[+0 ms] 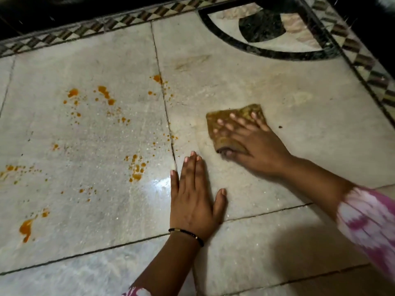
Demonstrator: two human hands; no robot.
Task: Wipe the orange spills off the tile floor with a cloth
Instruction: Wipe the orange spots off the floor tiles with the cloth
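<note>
The pale marble floor (277, 99) is split by dark joints, with a checkered border strip (85, 32) along the 12 o'clock edge and a black curved inlay (256, 50) at 1 o'clock. Orange spills (106, 96) spatter the slab from 9 to 11 o'clock, left of the long joint. The right hand (254, 146) presses the stained cloth (230, 124) flat at centre, fingers spread; the left hand (195, 197), wearing a black bracelet (188, 232), lies flat and empty at 6 o'clock.

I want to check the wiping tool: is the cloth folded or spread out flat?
Folded: the cloth is a small thick pad under the right hand, with a rolled edge at the thumb.
</note>
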